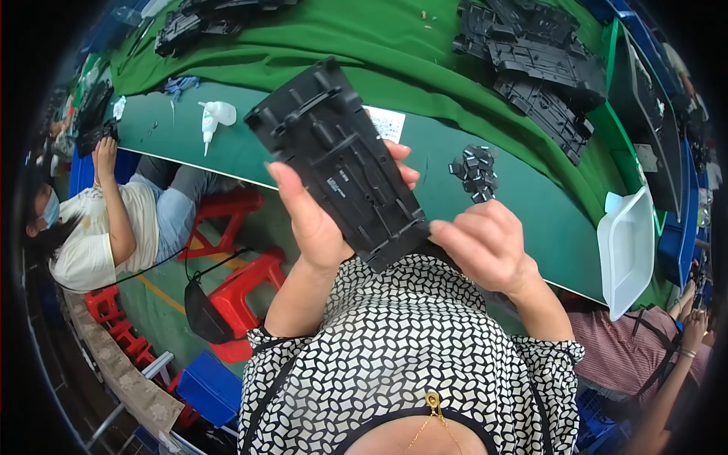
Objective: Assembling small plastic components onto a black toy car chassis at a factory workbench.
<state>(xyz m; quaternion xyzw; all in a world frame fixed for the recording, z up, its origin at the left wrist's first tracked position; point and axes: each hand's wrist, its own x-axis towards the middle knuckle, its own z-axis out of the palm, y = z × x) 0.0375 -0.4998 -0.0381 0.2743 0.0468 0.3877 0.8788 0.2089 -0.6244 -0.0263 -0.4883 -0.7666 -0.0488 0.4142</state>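
Note:
A long black moulded plastic part (345, 171) with ribs and slots is held up, tilted, above the near edge of the green table. My left hand (311, 220) grips it, thumb on its left side and fingertips showing past its right side. At its lower right corner is my right hand (485, 246), fingers curled and pinched together against the edge. Whatever lies between those fingertips is too small or hidden to make out. Past my right hand, a pile of small black clips (478, 171) with shiny bits rests on the table.
A white squeeze bottle (214, 121) lies on the table at left, near a printed white sheet (387, 123). Stacked black mouldings (531, 57) sit on green cloth at far right. A white tray (628, 250) stands at the right edge. Co-workers sit at both sides; red stools (246, 288) stand left.

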